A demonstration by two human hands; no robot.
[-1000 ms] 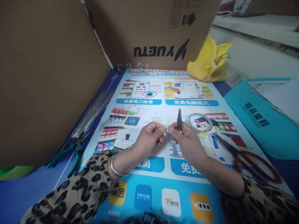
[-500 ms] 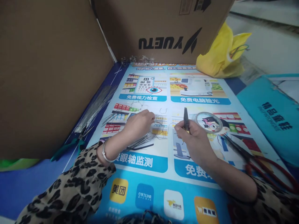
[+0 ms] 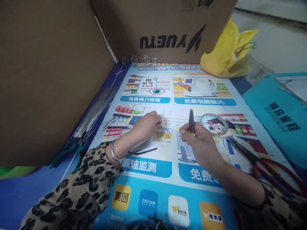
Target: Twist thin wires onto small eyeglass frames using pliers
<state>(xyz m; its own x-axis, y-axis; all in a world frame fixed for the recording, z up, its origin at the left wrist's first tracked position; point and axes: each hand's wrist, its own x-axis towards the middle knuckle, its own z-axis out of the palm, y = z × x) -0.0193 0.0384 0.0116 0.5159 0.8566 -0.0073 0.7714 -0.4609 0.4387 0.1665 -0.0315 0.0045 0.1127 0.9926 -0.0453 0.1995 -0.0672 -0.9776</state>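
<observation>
My right hand [image 3: 201, 140] is wrapped round small dark-jawed pliers [image 3: 191, 120], jaws pointing up and away from me. A thin bent wire [image 3: 174, 128] shows at its thumb and fingertip. Palm down, my left hand [image 3: 149, 125] has its fingers drawn together over loose bent wire pieces [image 3: 165, 135]; its fingertips are partly hidden, and what they pinch cannot be made out. Beneath the left wrist lies a bundle of dark wires [image 3: 141, 146]. Both hands are above a printed poster [image 3: 173, 153].
Red-handled scissors [image 3: 266, 166] and a tape roll [image 3: 214, 124] lie at right. Green-handled pliers [image 3: 78, 148] and straight wires [image 3: 96, 111] are at left. Cardboard [image 3: 172, 19] stands behind; a yellow bag [image 3: 223, 57] and turquoise box [image 3: 271, 108] sit right.
My left hand has shifted slightly to the right over the loose wires. My right hand keeps the pliers in nearly the same place. The view has moved slightly.
</observation>
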